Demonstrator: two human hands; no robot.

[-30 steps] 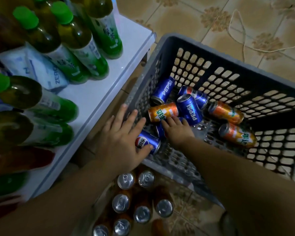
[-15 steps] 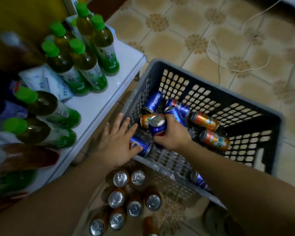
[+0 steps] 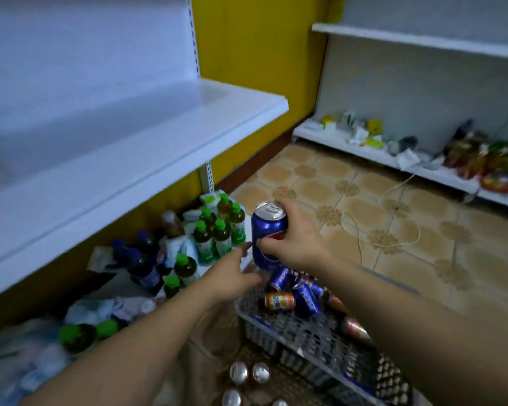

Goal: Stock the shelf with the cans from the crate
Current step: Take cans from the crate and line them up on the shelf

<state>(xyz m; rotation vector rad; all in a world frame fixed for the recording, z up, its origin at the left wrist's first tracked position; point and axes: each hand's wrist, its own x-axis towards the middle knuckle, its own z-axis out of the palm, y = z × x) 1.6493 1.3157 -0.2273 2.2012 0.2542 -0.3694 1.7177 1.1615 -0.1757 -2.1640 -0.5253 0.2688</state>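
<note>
A blue can point(image 3: 269, 230), label unreadable, is being gripped upright in the curled fingers of the right hand point(image 3: 295, 244), at 11 o'clock of the crate point(image 3: 276, 325), the left hand point(image 3: 232, 278) being held straight-fingered just beside it.

Left hand point(image 3: 233, 277): bare, and the fingertips are smeared by blur.
Right hand point(image 3: 298, 244): bare too, sharper, with the knuckles and thumb easy to make out.
Left forearm point(image 3: 147, 341): bare from the wrist right down to the near left edge.
Right forearm point(image 3: 408, 326): bare from wrist to near right edge, looming wide in the lens.
Clothing: out of frame, can't tell.
</note>
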